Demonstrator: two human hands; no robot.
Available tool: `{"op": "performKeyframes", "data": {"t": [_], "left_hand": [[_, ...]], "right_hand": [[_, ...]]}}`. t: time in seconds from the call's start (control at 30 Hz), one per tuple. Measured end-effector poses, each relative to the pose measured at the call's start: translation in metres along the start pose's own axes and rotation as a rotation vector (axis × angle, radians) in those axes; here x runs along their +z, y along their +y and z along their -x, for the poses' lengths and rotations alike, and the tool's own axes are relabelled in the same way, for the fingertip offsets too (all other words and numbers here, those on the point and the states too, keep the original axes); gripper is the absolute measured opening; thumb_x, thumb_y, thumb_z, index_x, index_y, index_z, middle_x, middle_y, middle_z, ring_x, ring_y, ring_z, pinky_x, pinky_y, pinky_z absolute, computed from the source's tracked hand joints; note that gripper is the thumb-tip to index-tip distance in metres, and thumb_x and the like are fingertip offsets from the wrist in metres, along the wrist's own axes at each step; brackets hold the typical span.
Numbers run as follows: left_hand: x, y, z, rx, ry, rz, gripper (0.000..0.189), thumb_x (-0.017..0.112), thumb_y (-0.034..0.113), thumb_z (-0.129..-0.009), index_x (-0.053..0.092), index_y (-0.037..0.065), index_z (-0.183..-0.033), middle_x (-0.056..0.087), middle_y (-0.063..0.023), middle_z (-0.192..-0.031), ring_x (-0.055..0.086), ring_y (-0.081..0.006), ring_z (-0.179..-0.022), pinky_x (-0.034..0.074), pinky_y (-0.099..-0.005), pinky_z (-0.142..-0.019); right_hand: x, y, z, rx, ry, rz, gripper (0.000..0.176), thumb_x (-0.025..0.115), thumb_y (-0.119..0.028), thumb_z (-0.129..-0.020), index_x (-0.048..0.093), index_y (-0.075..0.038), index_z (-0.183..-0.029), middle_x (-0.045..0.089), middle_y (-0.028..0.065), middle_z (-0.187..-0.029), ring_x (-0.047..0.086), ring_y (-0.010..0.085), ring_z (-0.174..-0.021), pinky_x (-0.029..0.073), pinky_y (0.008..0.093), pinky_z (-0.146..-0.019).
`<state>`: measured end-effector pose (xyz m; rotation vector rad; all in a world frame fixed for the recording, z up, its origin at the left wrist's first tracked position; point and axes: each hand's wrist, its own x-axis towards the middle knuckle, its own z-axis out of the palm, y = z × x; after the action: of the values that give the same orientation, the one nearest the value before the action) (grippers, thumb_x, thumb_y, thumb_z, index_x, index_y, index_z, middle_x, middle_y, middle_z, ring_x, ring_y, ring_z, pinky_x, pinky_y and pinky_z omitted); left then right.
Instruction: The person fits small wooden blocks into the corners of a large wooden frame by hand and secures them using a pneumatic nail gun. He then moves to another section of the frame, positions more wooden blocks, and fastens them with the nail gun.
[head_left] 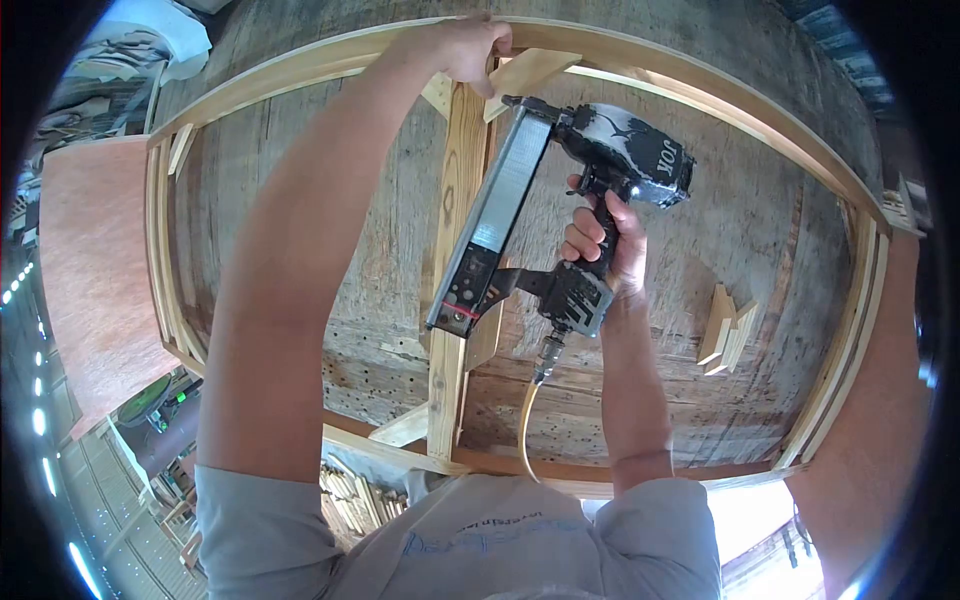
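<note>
My right hand is wrapped around the handle of a black and white pneumatic staple gun. Its long magazine shows a silver strip of fasteners, and a yellowish air hose joins the handle's base. The gun's nose is close to a small angled wooden brace at the far rail. Reaching to the far side, my left hand grips the far rail of a wooden frame, beside that brace. A middle bar crosses the frame, partly hidden behind the magazine.
Loose angled wood blocks lie on the worn wooden bench inside the frame, at right. Plywood panels stand out at left and right. Wood offcuts are heaped below the near rail.
</note>
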<state>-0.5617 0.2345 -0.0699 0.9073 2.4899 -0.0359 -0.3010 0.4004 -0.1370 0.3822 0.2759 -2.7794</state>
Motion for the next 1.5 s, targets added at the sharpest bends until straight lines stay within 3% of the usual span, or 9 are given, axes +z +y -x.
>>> {"op": "performKeyframes", "data": {"t": [0.07, 0.53, 0.63, 0.73, 0.83, 0.97, 1.1, 1.3, 1.5], "left_hand": [[0.003, -0.002, 0.001, 0.01, 0.023, 0.004, 0.073, 0.088, 0.026, -0.06, 0.053, 0.011, -0.122, 0.06, -0.011, -0.108, 0.058, -0.0286, -0.102, 0.05, -0.0393, -0.084], [0.012, -0.01, -0.004, 0.017, 0.021, 0.017, 0.066, 0.086, 0.018, -0.062, 0.048, 0.014, -0.117, 0.049, -0.0099, -0.122, 0.054, -0.0297, -0.109, 0.046, -0.0405, -0.09], [0.008, -0.008, -0.001, 0.117, 0.045, -0.047, 0.064, 0.085, 0.019, -0.065, 0.049, 0.014, -0.117, 0.048, -0.0101, -0.123, 0.054, -0.0286, -0.109, 0.046, -0.0394, -0.09], [0.002, -0.005, -0.001, 0.005, 0.01, -0.005, 0.061, 0.079, 0.034, -0.071, 0.049, 0.014, -0.121, 0.05, -0.0112, -0.123, 0.055, -0.0282, -0.107, 0.046, -0.038, -0.089], [0.001, 0.004, -0.006, -0.094, -0.006, 0.034, 0.06, 0.075, 0.039, -0.075, 0.049, 0.013, -0.123, 0.051, -0.0129, -0.125, 0.056, -0.0289, -0.106, 0.046, -0.0385, -0.089], [0.003, 0.012, -0.01, -0.087, 0.024, 0.069, 0.059, 0.075, 0.038, -0.076, 0.049, 0.013, -0.122, 0.052, -0.0127, -0.124, 0.056, -0.0286, -0.105, 0.046, -0.0383, -0.088], [0.012, 0.049, -0.008, -0.087, 0.065, 0.133, 0.058, 0.074, 0.038, -0.076, 0.049, 0.012, -0.122, 0.053, -0.0125, -0.122, 0.057, -0.0283, -0.104, 0.047, -0.0381, -0.087], [0.01, 0.049, -0.012, -0.088, 0.142, 0.213, 0.056, 0.074, 0.037, -0.077, 0.05, 0.012, -0.121, 0.054, -0.0122, -0.119, 0.057, -0.0279, -0.102, 0.047, -0.0377, -0.086], [0.015, 0.049, -0.005, -0.098, 0.199, 0.3, 0.054, 0.073, 0.036, -0.078, 0.05, 0.011, -0.12, 0.055, -0.0118, -0.116, 0.058, -0.0274, -0.1, 0.048, -0.0373, -0.085]], "right_hand": [[0.0, 0.003, 0.001, 0.007, -0.021, -0.058, 0.049, 0.054, -0.032, -0.094, 0.042, -0.001, -0.129, 0.044, -0.0004, -0.06, 0.046, 0.0125, -0.051, 0.048, 0.0328, -0.058], [-0.001, 0.005, -0.003, -0.024, -0.001, -0.057, 0.048, 0.052, -0.033, -0.094, 0.044, 0.0, -0.128, 0.043, -0.0007, -0.059, 0.045, 0.0122, -0.05, 0.047, 0.0333, -0.059], [0.003, 0.009, 0.003, -0.065, -0.01, -0.07, 0.051, 0.049, -0.032, -0.097, 0.04, 0.003, -0.133, 0.043, -0.001, -0.062, 0.042, 0.0101, -0.051, 0.043, 0.0304, -0.057], [0.001, 0.013, 0.009, -0.078, 0.003, -0.068, 0.05, 0.05, -0.031, -0.096, 0.04, 0.003, -0.132, 0.043, -0.0007, -0.062, 0.042, 0.0104, -0.05, 0.044, 0.0305, -0.057], [-0.002, 0.014, 0.011, -0.063, 0.067, -0.01, 0.048, 0.051, -0.03, -0.095, 0.041, 0.002, -0.13, 0.042, -0.0011, -0.061, 0.043, 0.011, -0.049, 0.047, 0.0317, -0.057], [-0.011, 0.016, 0.013, -0.019, 0.039, -0.017, 0.044, 0.053, -0.031, -0.093, 0.045, -0.001, -0.125, 0.046, 0.0014, -0.061, 0.049, 0.0151, -0.052, 0.05, 0.0378, -0.06], [-0.011, 0.014, 0.011, -0.017, 0.026, 0.03, 0.043, 0.053, -0.031, -0.093, 0.046, -0.002, -0.124, 0.046, 0.0013, -0.061, 0.049, 0.0148, -0.053, 0.051, 0.0372, -0.061], [-0.01, 0.009, 0.002, 0.032, 0.049, -0.067, 0.038, 0.054, -0.03, -0.093, 0.049, -0.004, -0.119, 0.046, -0.0005, -0.061, 0.049, 0.0138, -0.053, 0.05, 0.0355, -0.062], [-0.007, 0.012, 0.003, -0.004, 0.103, -0.007, 0.043, 0.053, -0.031, -0.094, 0.045, 0.0, -0.124, 0.042, -0.0016, -0.06, 0.046, 0.0112, -0.05, 0.05, 0.0329, -0.058]]}}
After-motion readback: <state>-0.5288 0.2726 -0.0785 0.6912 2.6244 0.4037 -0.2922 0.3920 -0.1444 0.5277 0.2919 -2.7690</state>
